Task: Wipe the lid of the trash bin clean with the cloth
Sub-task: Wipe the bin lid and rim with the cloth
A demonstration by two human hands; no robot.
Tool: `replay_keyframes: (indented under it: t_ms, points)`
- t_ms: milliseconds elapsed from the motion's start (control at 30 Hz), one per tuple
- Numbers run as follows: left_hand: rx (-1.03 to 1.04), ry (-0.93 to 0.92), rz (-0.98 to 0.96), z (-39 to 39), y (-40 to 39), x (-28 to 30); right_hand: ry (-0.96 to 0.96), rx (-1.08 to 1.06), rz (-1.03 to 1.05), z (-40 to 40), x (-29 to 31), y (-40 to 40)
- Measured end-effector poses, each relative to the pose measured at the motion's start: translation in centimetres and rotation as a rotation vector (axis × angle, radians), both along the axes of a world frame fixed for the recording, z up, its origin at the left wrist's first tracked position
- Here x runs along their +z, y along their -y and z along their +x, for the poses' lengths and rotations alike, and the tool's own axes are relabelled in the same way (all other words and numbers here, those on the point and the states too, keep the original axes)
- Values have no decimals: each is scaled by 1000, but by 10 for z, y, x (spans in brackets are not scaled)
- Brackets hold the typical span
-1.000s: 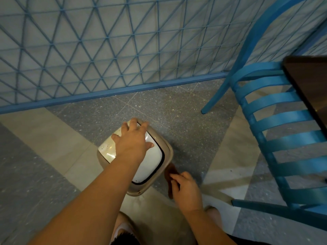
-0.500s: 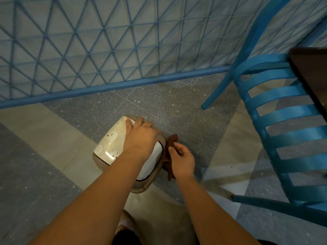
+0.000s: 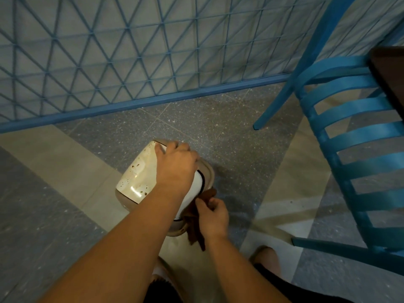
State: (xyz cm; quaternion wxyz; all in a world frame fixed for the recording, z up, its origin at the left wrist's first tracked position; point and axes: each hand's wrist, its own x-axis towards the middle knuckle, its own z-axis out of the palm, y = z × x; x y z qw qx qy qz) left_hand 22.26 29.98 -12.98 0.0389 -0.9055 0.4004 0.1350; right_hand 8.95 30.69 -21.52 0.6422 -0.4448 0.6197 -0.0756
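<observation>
**Lid's tipped up now and the cloth is finally at the bin**

So the swing lid [image 3: 140, 171] has gone from lying flat a second ago to being tilted up on its left side, and you can see how grubby it is, brown specks all over the pale face. The left hand [image 3: 175, 169] sits on top of it, fingers curled over the far edge, holding it at that angle. The trash bin [image 3: 207, 171] itself stands on the tiled floor [image 3: 229, 132], just left of the blue chair [image 3: 360, 136].

Meanwhile the right hand [image 3: 213, 217] has come forward from beside the bin and now pinches the brown cloth [image 3: 194, 232] right at the bin's near right rim, with the rest of the cloth hanging down below it.

My read: no wiping has happened yet, the specks are all there. This looks like the setup, lid steadied, cloth about to go onto it.
</observation>
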Motion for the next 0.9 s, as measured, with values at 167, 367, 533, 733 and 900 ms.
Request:
replay_keyframes:
  t_ms: [167,367,533,733,900]
  points:
    - [108,50,7,0,-5,-4,14,93,-114,15,8,32]
    - [162,74,10,-3,-2,-7,-67,185,-94,-21,1,-13]
    - [186,82,9,-5,-4,-8,-57,224,-34,-24,4,-2]
    - [363,-90,46,13,-4,10,-103,326,-256,-3,8,41]
    - [252,-251,64,14,-50,26,-10,199,-181,-3,8,44]
